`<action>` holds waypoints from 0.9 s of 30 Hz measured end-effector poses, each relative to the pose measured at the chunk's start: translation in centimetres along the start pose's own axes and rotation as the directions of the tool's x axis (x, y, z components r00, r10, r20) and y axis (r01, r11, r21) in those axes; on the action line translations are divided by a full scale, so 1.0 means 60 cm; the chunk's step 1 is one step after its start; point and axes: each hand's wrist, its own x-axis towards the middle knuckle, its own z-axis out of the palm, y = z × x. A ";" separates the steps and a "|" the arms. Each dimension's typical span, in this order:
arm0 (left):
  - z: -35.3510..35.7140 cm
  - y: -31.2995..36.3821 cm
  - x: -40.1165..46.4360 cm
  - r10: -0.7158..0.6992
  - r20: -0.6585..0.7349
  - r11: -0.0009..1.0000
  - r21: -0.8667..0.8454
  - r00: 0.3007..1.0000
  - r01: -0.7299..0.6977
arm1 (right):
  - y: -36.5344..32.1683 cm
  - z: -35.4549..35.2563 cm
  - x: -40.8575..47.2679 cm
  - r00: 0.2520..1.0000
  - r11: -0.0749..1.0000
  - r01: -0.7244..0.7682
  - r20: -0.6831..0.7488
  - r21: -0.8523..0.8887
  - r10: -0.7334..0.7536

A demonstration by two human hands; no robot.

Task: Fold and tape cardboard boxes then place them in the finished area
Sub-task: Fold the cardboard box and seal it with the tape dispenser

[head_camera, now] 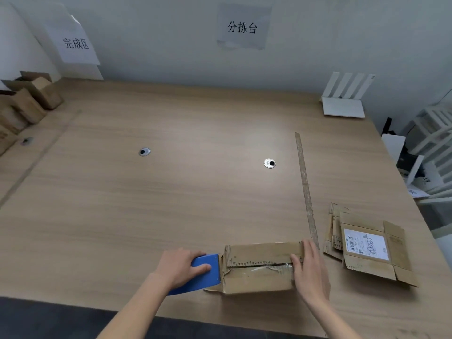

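L hand (182, 266) grips blue tape gun (204, 274) at box (259, 267) left end, roll hidden. R hand (309, 267) flat, fingers straight, on box's right end; seam tape hard to make out.

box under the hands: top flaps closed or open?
Closed. The box's top flaps meet at a centre seam with clear tape along it; the right hand presses its right end.

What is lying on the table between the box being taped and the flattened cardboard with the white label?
In the head view, the near end of a long thin cardboard strip lies between the box and the flattened cardboard, beside the right hand.
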 end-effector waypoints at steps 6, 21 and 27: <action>0.008 -0.006 0.011 0.017 -0.019 1.000 -0.006 1.000 -0.017 | -0.106 0.064 -0.047 0.919 0.922 0.379 0.146 -0.079 -0.366; -0.037 -0.047 -0.004 0.072 0.075 0.997 0.016 0.995 -0.073 | -0.168 0.133 -0.072 0.933 0.928 0.290 0.287 -0.234 -0.219; -0.036 -0.044 -0.005 0.093 0.095 0.993 0.059 0.991 -0.099 | -0.168 0.135 -0.072 0.932 0.926 0.289 0.293 -0.243 -0.214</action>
